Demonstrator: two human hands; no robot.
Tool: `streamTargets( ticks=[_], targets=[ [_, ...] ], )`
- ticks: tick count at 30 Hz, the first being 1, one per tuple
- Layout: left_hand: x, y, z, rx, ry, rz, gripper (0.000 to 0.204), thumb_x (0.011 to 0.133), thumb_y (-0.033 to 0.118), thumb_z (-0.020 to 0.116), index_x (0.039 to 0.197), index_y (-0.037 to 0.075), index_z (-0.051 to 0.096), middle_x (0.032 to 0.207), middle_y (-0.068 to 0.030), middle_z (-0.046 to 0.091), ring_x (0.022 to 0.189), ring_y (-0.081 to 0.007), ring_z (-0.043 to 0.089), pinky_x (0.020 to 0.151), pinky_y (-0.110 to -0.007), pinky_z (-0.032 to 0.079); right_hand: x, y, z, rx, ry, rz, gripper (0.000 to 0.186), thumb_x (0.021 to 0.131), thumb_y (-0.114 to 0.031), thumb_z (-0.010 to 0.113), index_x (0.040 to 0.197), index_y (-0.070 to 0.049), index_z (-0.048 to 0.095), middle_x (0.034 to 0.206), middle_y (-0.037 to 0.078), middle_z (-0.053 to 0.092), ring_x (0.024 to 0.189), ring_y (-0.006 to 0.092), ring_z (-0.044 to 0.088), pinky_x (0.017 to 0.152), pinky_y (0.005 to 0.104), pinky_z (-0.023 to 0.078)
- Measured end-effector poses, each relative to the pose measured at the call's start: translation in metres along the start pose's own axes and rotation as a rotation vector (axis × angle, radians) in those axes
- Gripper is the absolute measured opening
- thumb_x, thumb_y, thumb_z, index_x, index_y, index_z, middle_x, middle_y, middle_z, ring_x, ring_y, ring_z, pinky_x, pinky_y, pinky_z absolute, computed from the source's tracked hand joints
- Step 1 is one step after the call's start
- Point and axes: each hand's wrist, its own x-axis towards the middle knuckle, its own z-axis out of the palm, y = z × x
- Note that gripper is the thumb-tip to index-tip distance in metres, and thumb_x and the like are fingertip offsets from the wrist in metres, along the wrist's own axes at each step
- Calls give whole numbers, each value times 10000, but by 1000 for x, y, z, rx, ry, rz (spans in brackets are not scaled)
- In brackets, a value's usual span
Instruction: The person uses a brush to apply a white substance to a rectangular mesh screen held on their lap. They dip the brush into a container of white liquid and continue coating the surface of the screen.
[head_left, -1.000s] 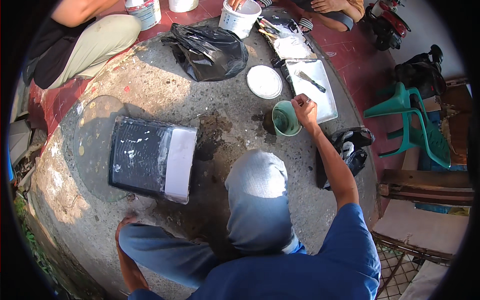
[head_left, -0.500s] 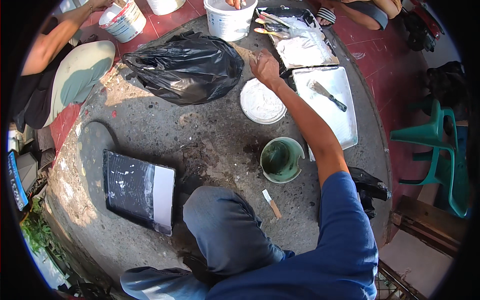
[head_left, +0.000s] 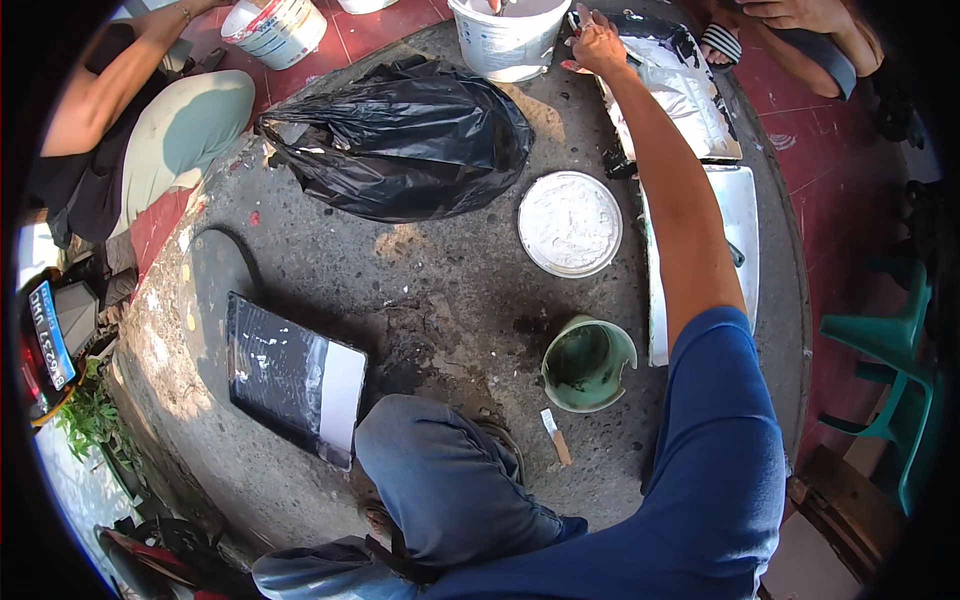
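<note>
My right hand (head_left: 599, 46) is stretched out at the far end of my bare arm, over the paintbrushes (head_left: 574, 66) at the left edge of a black paint tray (head_left: 650, 22). Its fingers look apart and partly extended; whether they touch a handle cannot be made out. The hand hides most of the brushes. Thick white paint (head_left: 672, 85) fills much of the tray. Close to its left stands a white bucket (head_left: 510, 45), with another person's fingers at its rim. My left hand is out of view.
A black plastic bag (head_left: 410, 140) lies left of a round lid (head_left: 570, 224) coated white. Nearer are a cut green container (head_left: 590, 365), a small scraper (head_left: 555, 436) and a dark flat tray (head_left: 290, 375). A white tray (head_left: 742, 200) sits partly behind my arm. People crouch around.
My right hand has moved farther away and right, from beside the bucket to the paintbrushes. My forearm now covers part of the white tray and its putty knife. The view has shifted slightly.
</note>
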Motion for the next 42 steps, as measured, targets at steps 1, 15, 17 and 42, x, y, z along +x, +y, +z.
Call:
streamTargets(
  ticks=[1, 15, 17, 42],
  targets=[
    [-4, -3, -2, -4, 11, -7, 251, 851, 116, 546, 1073, -1, 544, 938, -93, 619, 787, -185, 604, 673, -326, 493, 8, 11, 5, -62, -81, -33, 590, 832, -305, 582, 1345, -118, 358, 1283, 164, 454, 1195, 360, 422, 992, 442, 348],
    [-44, -45, 11, -34, 47, -68, 249, 840, 113, 545, 1053, -15, 557, 897, -97, 626, 754, -182, 601, 648, -324, 492, -9, 79, -32, -285, -22, -128, 339, 925, -209, 314, 1175, -105, 518, 1098, 159, 597, 1005, 328, 586, 860, 427, 458],
    [-51, -54, 4, -39, 55, -73, 248, 838, 112, 545, 1050, -17, 559, 891, -98, 627, 749, -182, 601, 644, -324, 491, -22, 78, -53, -142, 178, -4, 302, 911, -211, 355, 1083, -73, 561, 1057, 150, 614, 961, 354, 587, 823, 433, 455],
    [17, 204, 216, -99, -262, 1268, 276, 881, 71, 570, 1153, 45, 532, 1083, -54, 556, 909, -130, 551, 807, -259, 436, -235, -37, -237, 1456, -10, 395, 146, 869, -67, 568, 1000, -2, 563, 950, 113, 633, 866, 189, 627, 811, 298, 528]
  ],
)
